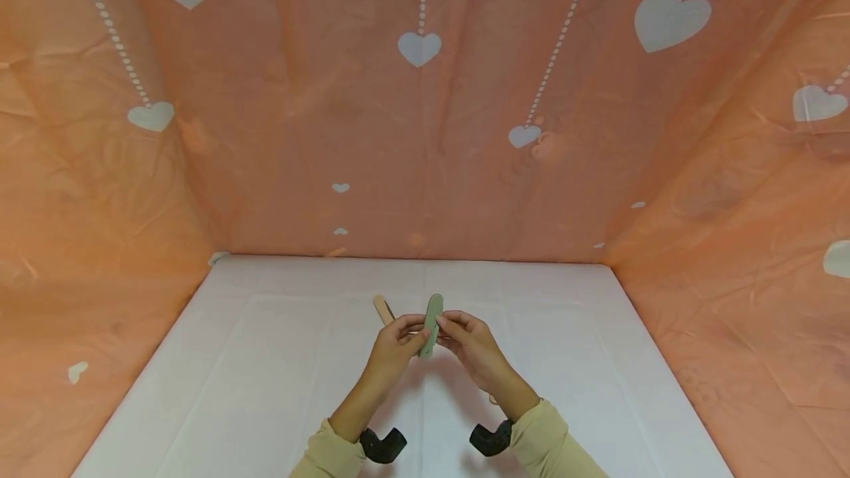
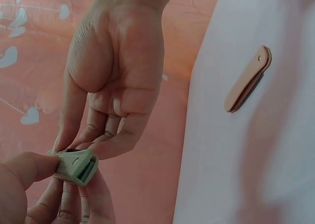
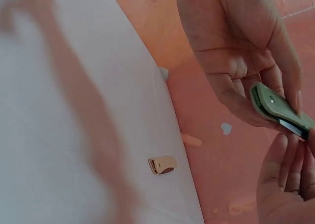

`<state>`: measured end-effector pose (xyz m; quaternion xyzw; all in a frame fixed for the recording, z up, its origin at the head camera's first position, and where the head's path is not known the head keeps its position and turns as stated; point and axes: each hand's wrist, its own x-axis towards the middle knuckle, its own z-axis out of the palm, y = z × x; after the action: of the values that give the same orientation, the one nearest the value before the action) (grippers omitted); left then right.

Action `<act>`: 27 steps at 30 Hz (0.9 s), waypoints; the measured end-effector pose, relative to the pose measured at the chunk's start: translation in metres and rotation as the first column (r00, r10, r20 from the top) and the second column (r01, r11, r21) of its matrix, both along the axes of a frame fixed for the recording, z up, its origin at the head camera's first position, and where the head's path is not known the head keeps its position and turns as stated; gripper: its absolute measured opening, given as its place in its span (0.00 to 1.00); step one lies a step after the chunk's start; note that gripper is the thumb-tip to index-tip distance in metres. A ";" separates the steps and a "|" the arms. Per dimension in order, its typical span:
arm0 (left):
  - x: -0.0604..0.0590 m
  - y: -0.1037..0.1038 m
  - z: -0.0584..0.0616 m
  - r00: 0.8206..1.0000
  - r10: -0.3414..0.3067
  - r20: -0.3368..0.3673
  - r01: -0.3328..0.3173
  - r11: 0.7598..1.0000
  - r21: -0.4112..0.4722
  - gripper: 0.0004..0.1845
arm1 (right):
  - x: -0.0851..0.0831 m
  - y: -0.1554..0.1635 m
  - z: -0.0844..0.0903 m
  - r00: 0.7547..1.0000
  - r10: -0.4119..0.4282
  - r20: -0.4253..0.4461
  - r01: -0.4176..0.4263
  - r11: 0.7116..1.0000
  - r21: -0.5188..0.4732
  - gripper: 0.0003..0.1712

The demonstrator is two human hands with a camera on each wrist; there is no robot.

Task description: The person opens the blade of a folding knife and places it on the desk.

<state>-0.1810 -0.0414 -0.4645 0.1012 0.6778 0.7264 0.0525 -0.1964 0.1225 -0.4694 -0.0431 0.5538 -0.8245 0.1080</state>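
White table [image 1: 265, 389]: lying under both raised hands. Left hand [image 1: 393, 345]: fingers curling, pinching the green clip [image 1: 430, 324] from its side. Right hand [image 1: 473, 345]: fingers curling, pinching the same clip opposite. Green clip: standing upright in the air between both hands. Peach clip [image 1: 383, 309]: lying on the table just beyond the left hand.

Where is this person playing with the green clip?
Probably a small makeshift recording booth: orange heart-print cloth walls three sides of a white-covered table, where both hands hold a green clip near a peach clip.
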 end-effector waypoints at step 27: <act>0.012 0.002 0.018 1.000 -0.005 0.031 0.006 0.999 -0.032 0.15 | 0.001 -0.002 -0.011 0.996 -0.094 0.006 0.093 0.995 0.025 0.08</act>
<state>-0.1688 -0.0395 -0.4460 0.0908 0.6883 0.7166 0.0665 -0.1957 0.1204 -0.4806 -0.0128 0.5651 -0.8218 0.0719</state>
